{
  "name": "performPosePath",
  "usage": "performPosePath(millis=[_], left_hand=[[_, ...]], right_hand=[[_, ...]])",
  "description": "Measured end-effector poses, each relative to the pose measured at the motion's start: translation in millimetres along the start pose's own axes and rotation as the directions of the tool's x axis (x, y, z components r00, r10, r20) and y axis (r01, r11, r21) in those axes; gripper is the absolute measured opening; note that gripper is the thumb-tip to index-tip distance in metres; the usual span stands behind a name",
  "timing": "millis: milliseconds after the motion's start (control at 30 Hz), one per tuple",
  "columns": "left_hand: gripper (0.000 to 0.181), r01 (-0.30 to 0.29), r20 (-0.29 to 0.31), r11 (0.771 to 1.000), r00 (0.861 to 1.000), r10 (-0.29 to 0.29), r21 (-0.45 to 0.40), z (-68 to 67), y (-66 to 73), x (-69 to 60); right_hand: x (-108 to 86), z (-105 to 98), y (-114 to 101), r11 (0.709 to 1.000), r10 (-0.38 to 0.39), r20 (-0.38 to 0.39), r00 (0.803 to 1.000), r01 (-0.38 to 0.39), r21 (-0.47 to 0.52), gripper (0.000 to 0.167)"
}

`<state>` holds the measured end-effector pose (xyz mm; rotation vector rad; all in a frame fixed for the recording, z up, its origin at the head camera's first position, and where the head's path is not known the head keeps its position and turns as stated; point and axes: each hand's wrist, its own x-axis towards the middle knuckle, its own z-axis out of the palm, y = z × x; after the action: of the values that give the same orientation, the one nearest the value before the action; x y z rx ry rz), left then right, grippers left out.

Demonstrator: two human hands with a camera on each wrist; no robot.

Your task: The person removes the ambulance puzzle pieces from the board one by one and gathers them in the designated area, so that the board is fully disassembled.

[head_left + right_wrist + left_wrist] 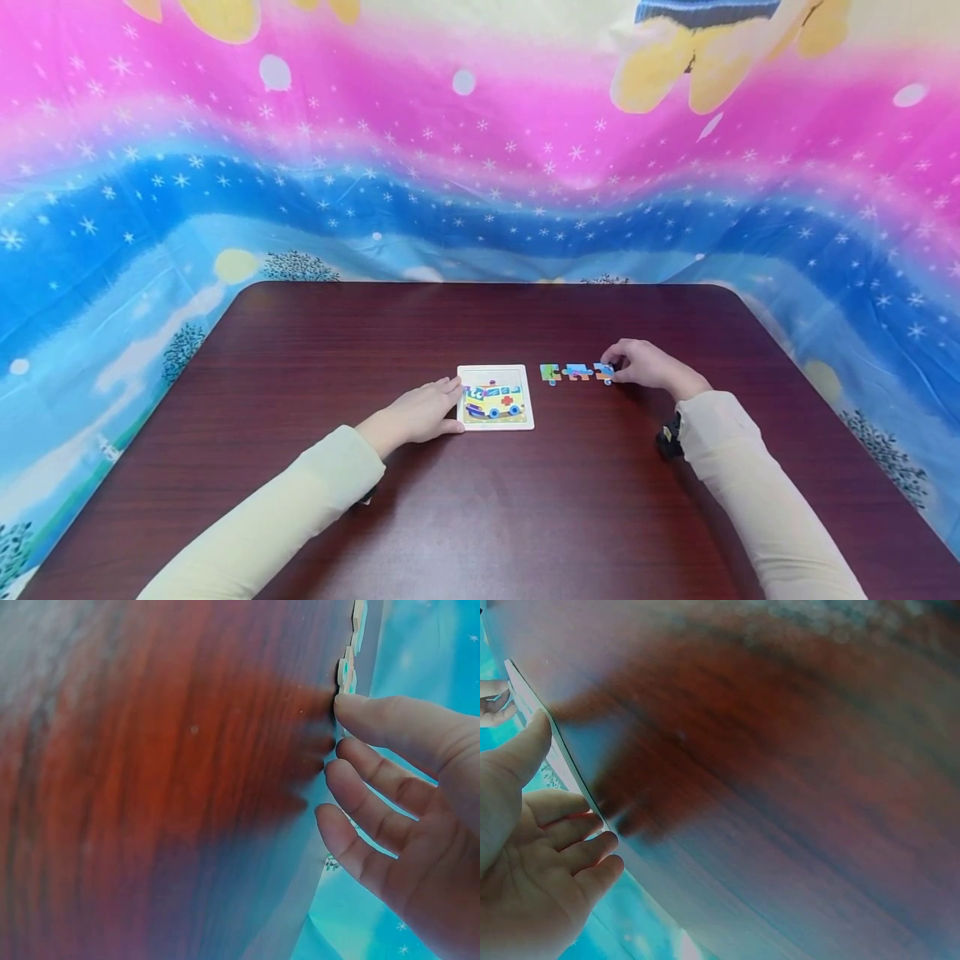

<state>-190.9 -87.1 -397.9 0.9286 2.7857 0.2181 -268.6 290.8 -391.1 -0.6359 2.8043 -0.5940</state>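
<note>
Left hand (420, 411) relaxed against puzzle board (491, 373) | mark: red cross (507, 401) | right hand (648, 365) pinching 1 of 3 pieces (602, 371)

Ambulance puzzle tray (513, 377): left rim partly hidden by left grip (420, 412). Rightmost jigsaw piece (603, 372): partly covered by right grip (647, 365). Sleeves (277, 517): cropped, lower edge, head view.

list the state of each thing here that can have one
Puzzle tray: partly filled, top strip without pieces
Left piece: loose, outside the tray
Middle piece: loose, outside the tray
Right piece: outside the tray, being touched
Left grip: relaxed, touching the tray's left edge
Right grip: fingertips at the right piece, firm pinch unclear
</note>
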Motion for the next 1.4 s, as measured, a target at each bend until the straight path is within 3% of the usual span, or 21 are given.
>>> performPosePath(millis=[833, 1167, 1400], left_hand=[[0.064, -0.009, -0.005, 1.000, 1.000, 0.009, -0.001, 0.6, -0.4, -0.3], [0.064, 0.013, 0.015, 1.000, 1.000, -0.013, -0.007, -0.9, 1.2, -1.5], [0.064, 0.010, 0.013, 1.000, 1.000, -0.010, -0.011, -1.9, 1.5, -1.7]], right_hand=[[0.5, -1, -6, 1.000, 0.004, 0.005, 1.000, -0.004, -0.008, 0.027], [8.3, -5, -35, 0.998, -0.045, -0.022, 0.999, 0.046, 0.046, 0.032], [18.1, 1, -60, 0.989, -0.140, -0.067, 0.988, 0.143, 0.042, 0.032]])
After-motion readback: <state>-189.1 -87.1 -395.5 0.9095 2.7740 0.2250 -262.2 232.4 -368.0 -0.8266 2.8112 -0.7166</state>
